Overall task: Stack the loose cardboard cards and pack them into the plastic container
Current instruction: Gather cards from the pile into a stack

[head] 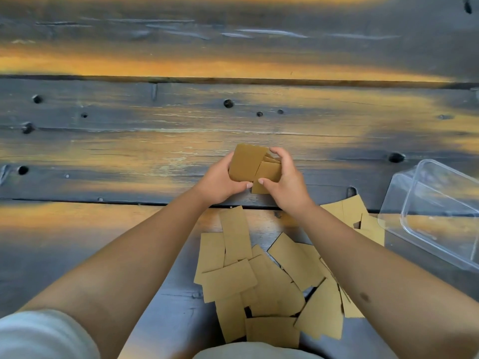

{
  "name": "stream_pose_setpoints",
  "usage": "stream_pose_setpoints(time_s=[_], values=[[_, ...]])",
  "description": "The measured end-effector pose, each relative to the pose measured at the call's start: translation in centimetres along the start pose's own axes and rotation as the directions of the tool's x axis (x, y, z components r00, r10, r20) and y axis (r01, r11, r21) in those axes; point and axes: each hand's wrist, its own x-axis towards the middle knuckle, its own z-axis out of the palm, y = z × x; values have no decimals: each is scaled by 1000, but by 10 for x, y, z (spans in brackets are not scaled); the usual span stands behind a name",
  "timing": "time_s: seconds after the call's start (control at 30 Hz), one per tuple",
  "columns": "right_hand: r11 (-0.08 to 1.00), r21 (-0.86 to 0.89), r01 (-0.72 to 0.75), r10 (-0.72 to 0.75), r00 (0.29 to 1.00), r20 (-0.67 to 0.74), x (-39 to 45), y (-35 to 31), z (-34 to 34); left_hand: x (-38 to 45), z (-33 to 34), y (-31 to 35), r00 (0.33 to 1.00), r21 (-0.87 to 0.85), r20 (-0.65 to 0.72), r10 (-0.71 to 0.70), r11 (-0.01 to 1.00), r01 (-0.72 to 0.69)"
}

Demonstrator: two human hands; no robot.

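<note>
- Our left hand [220, 181] and right hand [283, 178] are both closed around one small bundle of cards [255, 167], held just above the table, out in front of us.
- In that bundle we can make out about four or five brown cards, uneven and fanned, with one corner poking down between our thumbs; the exact count is hidden by our fingers.
- Nearer to us, between our forearms, lies the loose pile of cards [261, 278], overlapping at all angles; we count roughly fifteen, though some are buried.
- A few more cards [348, 211], about four, lie to the right of the right wrist, touching the container's near-left corner.
- One clear plastic container [438, 216] sits at the right edge of the table, tilted, its opening facing us; we see no cards inside it.
- The table [129, 141] is of dark, weathered wooden planks with knots and seams, patched with warm orange light.
- Two pale sleeves [44, 335] show at the near edge.
</note>
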Motion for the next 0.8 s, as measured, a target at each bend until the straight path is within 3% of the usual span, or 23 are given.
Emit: stream_pose_setpoints(time_s=[0.17, 0.37, 0.5, 0.6, 0.7, 0.8], values=[[975, 217, -55, 68, 996, -53, -4, 3, 5, -7, 5, -5, 999, -67, 51, -15, 998, 19], [869, 485, -93, 184, 972, -144, -4, 3, 13, 1, 13, -9, 999, -68, -39, -14, 998, 11], [822, 561, -96, 200, 971, -128, -5, 6, 16, 6, 12, -11, 998, -8, -67, 1, 1000, -2], [886, 451, -107, 157, 985, -74, -2, 7, 10, 7, 8, -13, 997, 9, -69, 18, 1000, -17], [998, 46, -51, 53, 998, -46, 6, 11, -4, 6, 3, -16, 998, 45, -58, 11, 999, -9], [965, -263, 13, -15, 1000, -4, 10, 10, -19, 4, -1, -18, 1000, 96, -1, 12, 995, -12]])
